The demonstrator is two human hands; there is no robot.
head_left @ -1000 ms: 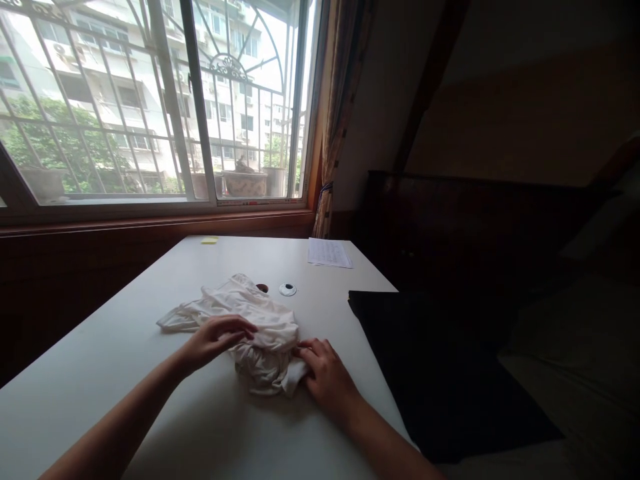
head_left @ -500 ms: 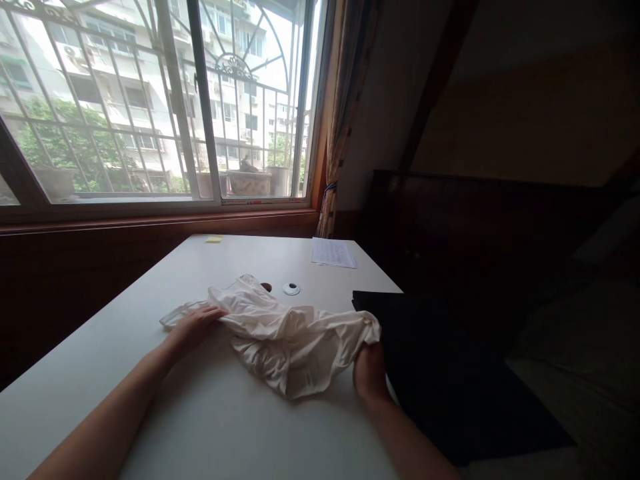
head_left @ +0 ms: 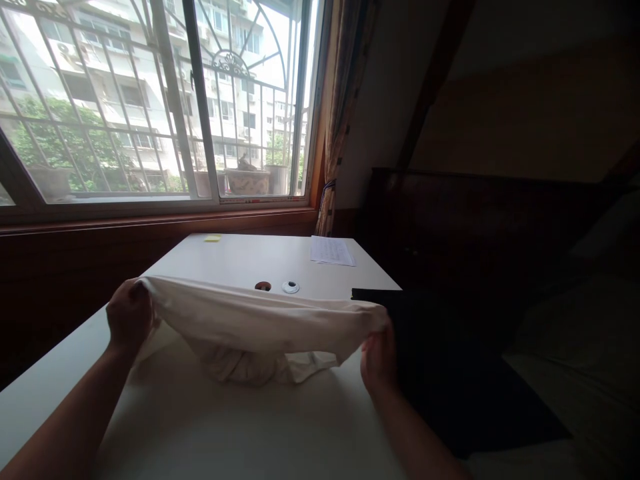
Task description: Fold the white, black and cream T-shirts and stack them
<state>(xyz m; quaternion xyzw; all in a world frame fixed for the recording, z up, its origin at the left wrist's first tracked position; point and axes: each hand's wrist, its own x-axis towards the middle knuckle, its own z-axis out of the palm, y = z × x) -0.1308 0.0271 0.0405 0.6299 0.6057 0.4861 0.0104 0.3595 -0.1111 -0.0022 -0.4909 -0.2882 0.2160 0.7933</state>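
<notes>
A white cloth garment (head_left: 250, 327) is stretched between my two hands above a white table (head_left: 240, 433). Its upper edge runs nearly straight from side to side, while the lower part hangs in bunched folds onto the tabletop. My left hand (head_left: 131, 315) is closed around the left corner. The right corner is gripped by my right hand (head_left: 379, 353), close to the table's right side. What kind of garment it is, I cannot tell.
Beyond the cloth are a round hole (head_left: 263, 286) in the tabletop and a white ring-shaped cover (head_left: 291, 287). Printed papers (head_left: 333, 251) and yellow sticky notes (head_left: 213, 238) lie at the far edge. A large dark flat item (head_left: 465, 387) is on the right. A barred window (head_left: 215, 100) stands behind.
My left hand has moved left and closed on a corner of the garment. The crumpled cloth is now lifted and pulled taut; my right hand still holds its end.
</notes>
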